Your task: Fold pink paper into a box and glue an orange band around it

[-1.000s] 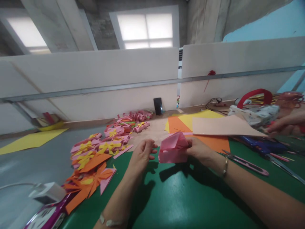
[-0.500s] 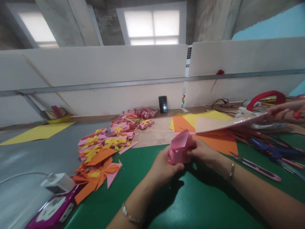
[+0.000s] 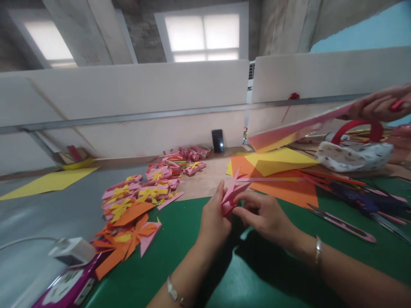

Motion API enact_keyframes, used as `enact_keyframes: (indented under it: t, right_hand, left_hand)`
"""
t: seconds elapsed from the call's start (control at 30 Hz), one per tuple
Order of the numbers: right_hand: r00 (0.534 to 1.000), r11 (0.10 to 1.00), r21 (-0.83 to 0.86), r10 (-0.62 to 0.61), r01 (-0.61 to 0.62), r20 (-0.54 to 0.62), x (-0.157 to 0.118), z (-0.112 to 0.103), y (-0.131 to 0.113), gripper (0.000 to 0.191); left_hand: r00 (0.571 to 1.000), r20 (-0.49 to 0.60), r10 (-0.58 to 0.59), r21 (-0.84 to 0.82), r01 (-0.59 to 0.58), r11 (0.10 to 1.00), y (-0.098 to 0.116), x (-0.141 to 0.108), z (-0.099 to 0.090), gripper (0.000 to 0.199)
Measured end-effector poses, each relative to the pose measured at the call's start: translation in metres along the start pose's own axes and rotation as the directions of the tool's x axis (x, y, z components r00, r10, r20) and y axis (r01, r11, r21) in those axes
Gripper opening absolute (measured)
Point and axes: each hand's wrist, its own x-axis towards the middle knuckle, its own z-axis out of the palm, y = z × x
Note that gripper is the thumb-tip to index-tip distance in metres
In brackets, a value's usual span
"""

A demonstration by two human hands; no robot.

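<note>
A folded piece of pink paper [image 3: 228, 206], with pointed flaps sticking up, is held above the green mat [image 3: 272, 273]. My left hand [image 3: 214, 214] wraps around its left side, thumb side toward me. With bent fingers, my right hand [image 3: 261, 211] pinches the paper's lower right edge between thumb and fingertips. Part of the fold is hidden behind the fingers. Left of my hands lie orange paper flowers [image 3: 138, 233] and a heap of pink paper pieces with yellow bows [image 3: 154, 192].
Orange sheets [image 3: 289, 192] and yellow sheets [image 3: 282, 160] lie beyond my right hand. A pink craft knife [image 3: 343, 224] and a blue glue gun [image 3: 353, 199] rest at right. Another person's hand [image 3: 379, 105] holds a pink sheet. A phone [image 3: 218, 141] leans on the partition; a purple power strip [image 3: 69, 282] sits at left.
The pink paper has turned, so its pointed flaps now show. My right hand has shifted to its lower right edge. The other person's hand has lifted the pink sheet higher.
</note>
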Motion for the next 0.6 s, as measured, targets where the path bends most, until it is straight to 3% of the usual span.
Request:
enact_keyframes:
  t: [0.1,0.33,0.43,0.6]
  right_hand:
    - [0.999,1.000,-0.008,0.003,-0.003,-0.037,-0.001,0.001,-0.003,0.008]
    - [1.000,0.991,-0.136,0.012,-0.009,0.018,0.000,0.003,-0.002,0.013]
    - [0.997,0.999,-0.036,0.034,-0.032,0.062,0.000,0.006,-0.003,0.012]
    - [0.945,0.933,0.265,0.167,-0.244,0.282,-0.001,0.013,-0.004,0.021]
  left_hand:
    - [0.998,-0.012,0.061,0.104,-0.060,0.993,-0.006,0.000,0.003,0.073]
    - [0.998,-0.055,0.031,0.127,-0.024,0.992,-0.003,-0.001,0.003,0.080]
    - [0.997,-0.077,0.003,0.090,0.004,0.996,0.001,-0.001,0.004,0.083]
    - [0.997,-0.079,-0.001,0.050,0.005,0.999,0.004,-0.003,0.006,0.087]
